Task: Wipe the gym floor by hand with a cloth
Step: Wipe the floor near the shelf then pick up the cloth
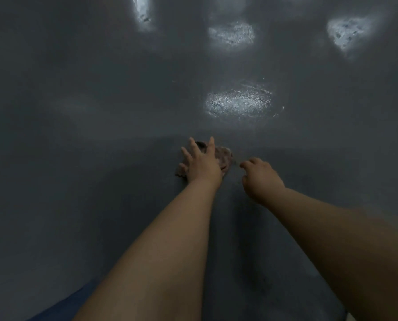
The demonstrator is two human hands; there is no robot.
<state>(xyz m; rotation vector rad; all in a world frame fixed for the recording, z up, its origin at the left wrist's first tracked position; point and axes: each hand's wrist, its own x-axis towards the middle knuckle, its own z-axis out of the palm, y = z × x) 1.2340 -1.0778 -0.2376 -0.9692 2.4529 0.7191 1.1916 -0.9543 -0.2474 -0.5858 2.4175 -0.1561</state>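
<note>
Dim throughout. Bright patches of glare from overhead lights sit on the dark grey floor point(77, 112), the nearest just beyond the left hand point(201, 162). A soft shadow darkens the floor around both forearms. The edges curve with wide-angle distortion; slight blur overall.

- The floor point(100, 100) is dark slate grey, matt, with a fine grainy texture all over.
- Pale white-grey shiny patches point(238, 101) speckle the floor from 11 to 1 o'clock, each mottled with small dark flecks.
- A darker grey band of shadow lies across the floor around the middle.
- The cloth point(224, 156) is a dull pinkish brown, blotchy, with a darker brown edge at its 8 o'clock corner.
- A strip of deep blue fabric point(73, 302) shows at 7 o'clock.
</note>
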